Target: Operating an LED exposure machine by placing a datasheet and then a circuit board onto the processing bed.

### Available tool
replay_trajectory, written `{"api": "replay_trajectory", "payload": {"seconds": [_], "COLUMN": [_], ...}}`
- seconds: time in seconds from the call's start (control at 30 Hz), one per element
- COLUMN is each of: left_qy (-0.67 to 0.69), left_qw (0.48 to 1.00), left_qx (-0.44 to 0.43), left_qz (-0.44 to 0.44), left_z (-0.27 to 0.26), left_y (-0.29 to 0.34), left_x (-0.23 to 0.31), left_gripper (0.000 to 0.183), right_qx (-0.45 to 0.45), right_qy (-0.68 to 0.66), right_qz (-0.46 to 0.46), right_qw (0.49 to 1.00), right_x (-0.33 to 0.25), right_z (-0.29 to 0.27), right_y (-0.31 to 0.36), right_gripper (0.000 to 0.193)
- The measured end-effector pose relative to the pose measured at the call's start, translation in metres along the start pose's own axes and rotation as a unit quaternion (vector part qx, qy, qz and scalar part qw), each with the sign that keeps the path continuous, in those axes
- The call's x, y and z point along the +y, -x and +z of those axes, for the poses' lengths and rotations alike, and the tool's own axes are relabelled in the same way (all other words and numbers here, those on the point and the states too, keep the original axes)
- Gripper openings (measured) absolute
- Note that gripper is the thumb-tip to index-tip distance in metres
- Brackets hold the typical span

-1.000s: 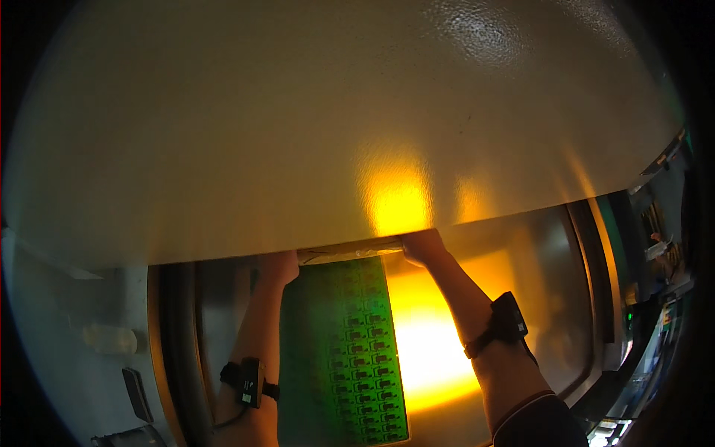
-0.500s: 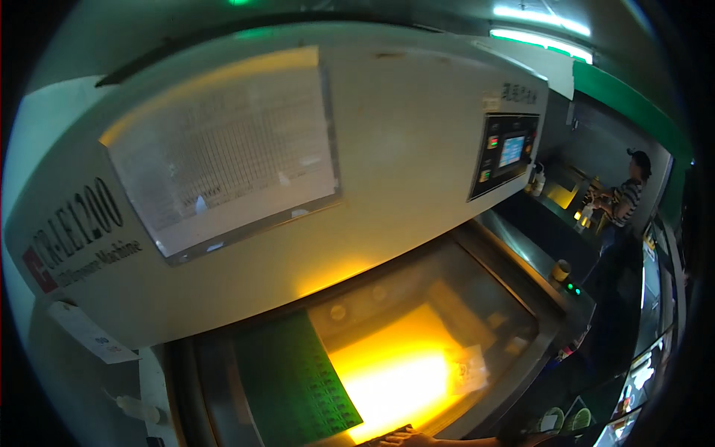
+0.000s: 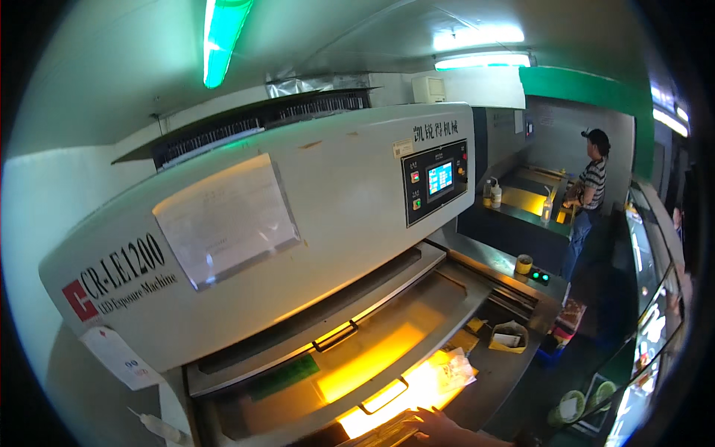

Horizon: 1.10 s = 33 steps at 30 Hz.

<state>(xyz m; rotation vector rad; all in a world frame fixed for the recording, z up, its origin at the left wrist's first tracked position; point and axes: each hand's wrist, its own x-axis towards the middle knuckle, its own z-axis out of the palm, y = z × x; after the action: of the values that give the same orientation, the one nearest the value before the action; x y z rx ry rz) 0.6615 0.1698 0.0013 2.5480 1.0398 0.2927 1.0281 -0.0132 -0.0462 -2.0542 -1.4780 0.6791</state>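
My right hand [image 3: 435, 428] comes in at the lower edge with its fingers apart, beside a brownish-yellow, slatted-looking piece [image 3: 383, 430]. Whether it presses on that piece cannot be made out. My left hand is out of sight. Ahead is a metal-framed, see-through tray [image 3: 468, 298] with a bow handle [image 3: 385, 396] on its front rail. A green panel [image 3: 287, 376] shows through it at the left. Under and in front of the tray glows a bright yellow lit surface [image 3: 395, 395], with a crumpled clear sheet [image 3: 453, 370] at its right.
A large pale exposure machine [image 3: 350, 186] with a control panel [image 3: 438, 181] stands over the tray. To the right are a tape roll [image 3: 523, 264], green-lit buttons [image 3: 540, 277] and a cut-open box [image 3: 509, 337]. Another person [image 3: 593, 175] stands at a far bench.
My view has tilted up, showing more ceiling and room. A framed tray with handles now stands between the machine and the lit surface. My right hand stays at the lower edge.
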Motion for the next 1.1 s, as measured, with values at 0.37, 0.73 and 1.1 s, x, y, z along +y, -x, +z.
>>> {"api": "replay_trajectory", "payload": {"seconds": [0.37,0.73,1.1], "left_qy": [-0.154,-0.1,0.835], "left_qw": [0.986,0.987,0.45], "left_qx": [-0.04,-0.049,0.08], "left_qz": [-0.047,-0.116,-0.306], "left_z": [0.234,0.231,0.192], "left_y": [0.075,0.058,0.043], "left_x": [-0.028,0.055,0.279], "left_gripper": [0.046,0.03,0.041], "right_qx": [-0.021,-0.024,0.059], "right_qy": [-0.171,-0.116,0.037], "right_qz": [0.31,0.396,0.219], "right_qw": [0.935,0.911,0.973], "right_x": [0.128,0.206,0.404], "right_z": [0.049,0.027,0.041], "right_y": [0.332,0.443,0.565], "right_gripper": [0.014,0.017,0.025]}}
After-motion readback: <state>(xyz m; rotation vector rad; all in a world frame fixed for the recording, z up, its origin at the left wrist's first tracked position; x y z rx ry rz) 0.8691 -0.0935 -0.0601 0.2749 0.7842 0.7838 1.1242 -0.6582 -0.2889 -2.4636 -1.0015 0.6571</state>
